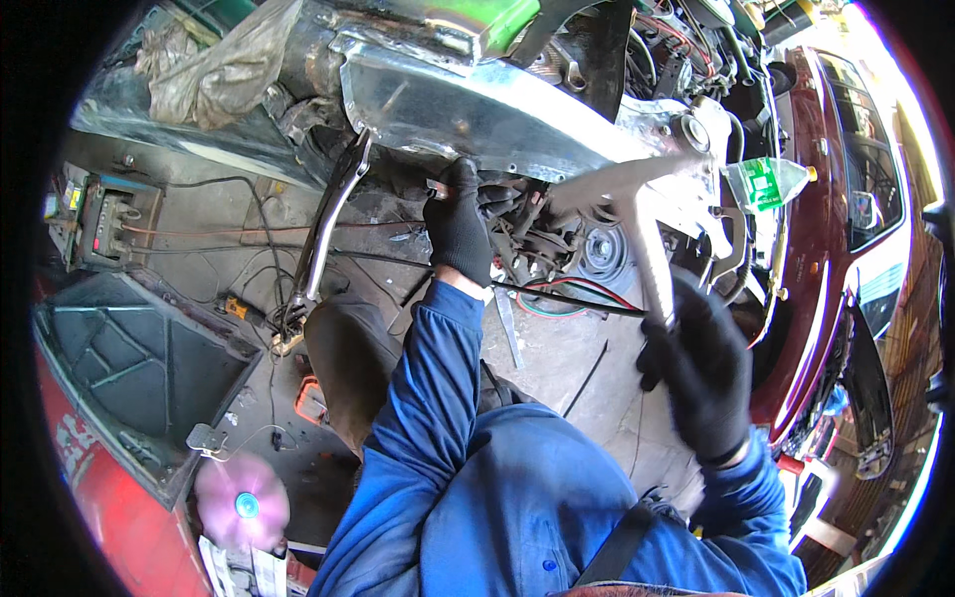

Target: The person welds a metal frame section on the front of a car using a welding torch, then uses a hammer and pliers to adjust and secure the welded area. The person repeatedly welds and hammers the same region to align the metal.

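My right hand (pixel 701 368), in a black glove, is closed round the handle of a hammer (pixel 652 239). Motion smears both the hammer and the hand; the hammer's head is up beside the right end of a bare metal panel (pixel 448 104). Against the panel's lower edge is my left hand (pixel 460 224), also gloved in black and closed. A small piece of metal shows by its thumb, but its kind I cannot make out. Left of that hand, long-handled locking pliers (pixel 328 224) hang from the panel's edge, their jaws on the metal.
Beyond the panel lies an engine bay with hoses and wires (pixel 686 50). A green-labelled plastic bottle (pixel 771 184) lies at the right, near a dark red car (pixel 811 229). Cables cross the floor towards a boxy machine (pixel 114 224). A spinning fan (pixel 242 500) stands at the lower left.
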`<action>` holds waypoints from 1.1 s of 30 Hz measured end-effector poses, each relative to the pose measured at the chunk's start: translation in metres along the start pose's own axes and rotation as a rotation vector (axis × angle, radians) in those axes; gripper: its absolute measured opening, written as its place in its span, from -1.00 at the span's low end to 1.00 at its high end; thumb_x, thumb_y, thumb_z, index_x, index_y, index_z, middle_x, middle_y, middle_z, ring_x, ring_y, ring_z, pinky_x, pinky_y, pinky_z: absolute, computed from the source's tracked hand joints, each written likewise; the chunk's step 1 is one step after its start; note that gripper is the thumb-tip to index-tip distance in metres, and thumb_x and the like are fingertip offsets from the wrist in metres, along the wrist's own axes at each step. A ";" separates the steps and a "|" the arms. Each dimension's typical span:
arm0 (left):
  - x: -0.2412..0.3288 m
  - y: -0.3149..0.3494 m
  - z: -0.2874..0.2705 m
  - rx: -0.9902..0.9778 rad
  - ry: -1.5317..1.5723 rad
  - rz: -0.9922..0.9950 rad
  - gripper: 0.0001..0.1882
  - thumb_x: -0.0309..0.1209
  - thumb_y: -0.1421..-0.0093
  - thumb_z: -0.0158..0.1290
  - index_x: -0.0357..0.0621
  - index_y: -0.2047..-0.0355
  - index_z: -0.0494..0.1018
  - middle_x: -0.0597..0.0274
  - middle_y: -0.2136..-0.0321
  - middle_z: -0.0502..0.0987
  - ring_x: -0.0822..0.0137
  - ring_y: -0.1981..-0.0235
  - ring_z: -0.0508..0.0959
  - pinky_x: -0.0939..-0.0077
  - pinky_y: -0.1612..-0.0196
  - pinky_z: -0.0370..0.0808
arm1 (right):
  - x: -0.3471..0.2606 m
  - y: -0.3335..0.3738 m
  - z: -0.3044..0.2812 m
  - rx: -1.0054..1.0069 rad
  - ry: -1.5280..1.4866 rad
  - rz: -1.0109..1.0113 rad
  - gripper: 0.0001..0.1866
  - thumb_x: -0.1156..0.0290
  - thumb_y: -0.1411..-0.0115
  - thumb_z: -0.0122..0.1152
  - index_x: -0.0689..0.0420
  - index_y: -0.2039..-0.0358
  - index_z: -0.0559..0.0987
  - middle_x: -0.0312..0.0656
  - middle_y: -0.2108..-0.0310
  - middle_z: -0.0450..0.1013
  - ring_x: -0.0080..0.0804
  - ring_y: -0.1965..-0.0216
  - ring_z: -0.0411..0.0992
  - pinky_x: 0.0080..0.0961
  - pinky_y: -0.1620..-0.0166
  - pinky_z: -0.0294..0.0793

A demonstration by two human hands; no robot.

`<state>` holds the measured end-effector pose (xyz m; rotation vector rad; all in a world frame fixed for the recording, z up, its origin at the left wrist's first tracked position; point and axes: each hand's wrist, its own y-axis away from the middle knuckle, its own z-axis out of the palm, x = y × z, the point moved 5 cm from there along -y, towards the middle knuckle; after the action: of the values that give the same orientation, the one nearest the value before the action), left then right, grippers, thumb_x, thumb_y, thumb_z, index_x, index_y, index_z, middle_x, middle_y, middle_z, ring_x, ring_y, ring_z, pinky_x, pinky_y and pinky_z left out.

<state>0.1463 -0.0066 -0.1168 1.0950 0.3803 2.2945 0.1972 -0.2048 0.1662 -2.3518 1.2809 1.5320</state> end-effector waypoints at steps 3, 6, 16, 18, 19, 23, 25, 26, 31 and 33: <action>-0.002 -0.003 -0.002 -0.029 0.051 -0.025 -0.56 -0.05 -0.41 0.27 -0.15 -0.03 0.55 0.19 0.25 0.67 0.22 0.35 0.72 0.27 0.25 0.73 | -0.024 -0.033 -0.030 -0.007 -0.005 -0.092 -0.45 0.51 -0.48 0.15 0.27 -0.44 0.34 -0.18 0.20 0.55 -0.53 0.33 0.57 -0.56 0.36 0.57; -0.006 -0.009 -0.007 0.000 -0.011 -0.070 -0.54 -0.06 -0.41 0.28 -0.13 -0.08 0.53 0.14 0.16 0.68 0.18 0.33 0.73 0.20 0.21 0.75 | -0.034 -0.087 -0.045 0.001 0.342 -0.321 -0.43 0.48 -0.44 0.23 0.22 -0.42 0.39 -0.12 0.26 0.60 -0.52 0.38 0.59 -0.50 0.36 0.57; -0.008 -0.006 -0.005 -0.127 0.101 -0.034 -0.47 0.04 -0.44 0.20 -0.16 -0.12 0.54 0.06 0.07 0.70 0.12 0.14 0.71 0.00 -0.07 0.64 | -0.058 -0.256 -0.039 -0.166 0.970 -1.116 -0.61 0.40 -0.44 0.25 0.14 -0.24 0.61 -0.07 -0.03 0.67 -0.24 -0.03 0.65 -0.38 -0.09 0.63; -0.012 -0.007 -0.004 -0.122 0.151 -0.067 -0.46 0.05 -0.43 0.21 -0.17 -0.12 0.53 0.09 0.11 0.69 0.16 0.19 0.72 0.11 0.02 0.68 | -0.058 -0.259 -0.041 -0.068 0.954 -0.959 -0.61 0.34 -0.44 0.29 0.13 -0.23 0.62 -0.03 -0.05 0.67 -0.15 -0.04 0.66 -0.34 -0.09 0.63; -0.016 -0.007 -0.005 -0.098 0.160 -0.099 -0.45 0.06 -0.43 0.21 -0.17 -0.11 0.53 0.10 0.13 0.68 0.18 0.22 0.72 0.17 0.06 0.70 | -0.059 -0.249 -0.042 0.024 0.869 -0.936 -0.61 0.34 -0.43 0.30 0.13 -0.22 0.63 -0.03 -0.03 0.68 -0.17 -0.01 0.67 -0.33 -0.06 0.63; -0.025 -0.008 -0.003 -0.080 0.208 -0.108 -0.42 0.12 -0.42 0.19 -0.13 -0.13 0.50 0.08 0.06 0.64 0.09 0.07 0.67 -0.10 -0.15 0.58 | -0.041 -0.174 -0.024 0.210 0.706 -0.842 -0.50 0.30 -0.30 0.46 0.08 -0.22 0.62 -0.02 0.10 0.68 -0.13 0.13 0.67 -0.26 0.05 0.64; -0.028 -0.011 0.001 -0.096 0.238 -0.098 -0.39 0.12 -0.41 0.19 -0.12 -0.17 0.47 0.06 0.03 0.60 0.04 0.03 0.65 -0.13 -0.19 0.56 | -0.032 -0.152 0.011 0.326 0.872 -0.980 -0.17 0.22 -0.18 0.55 -0.03 -0.43 0.41 0.06 -0.09 0.54 -0.07 -0.02 0.60 -0.11 0.03 0.62; -0.031 -0.012 0.003 -0.087 0.285 -0.129 -0.37 0.12 -0.41 0.19 -0.12 -0.20 0.45 0.03 0.00 0.58 0.01 -0.02 0.63 -0.15 -0.22 0.55 | -0.023 -0.144 0.021 0.382 0.912 -0.927 -0.15 0.20 -0.15 0.59 -0.05 -0.43 0.42 0.05 -0.12 0.53 0.00 -0.09 0.55 -0.06 -0.11 0.53; -0.033 -0.013 0.015 -0.079 0.481 -0.136 -0.27 0.12 -0.40 0.21 -0.19 -0.30 0.36 -0.10 -0.12 0.51 -0.06 -0.08 0.62 -0.09 -0.16 0.64 | 0.005 -0.145 0.053 0.497 1.132 -0.648 0.16 -0.13 -0.02 0.63 -0.09 -0.55 0.22 0.01 -0.44 0.24 0.18 -0.48 0.16 0.28 -0.48 0.08; -0.029 -0.009 0.018 -0.078 0.444 -0.085 -0.29 0.11 -0.44 0.16 -0.14 -0.35 0.32 -0.06 -0.20 0.44 -0.10 -0.14 0.57 -0.12 -0.19 0.62 | 0.002 -0.151 0.054 0.516 1.074 -0.745 0.14 -0.14 -0.05 0.61 -0.10 -0.56 0.23 0.04 -0.47 0.20 0.21 -0.49 0.14 0.31 -0.48 0.02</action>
<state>0.1782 -0.0166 -0.1280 0.5128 0.4910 2.4417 0.2577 -0.0825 0.0809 -2.7375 0.5330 -0.3013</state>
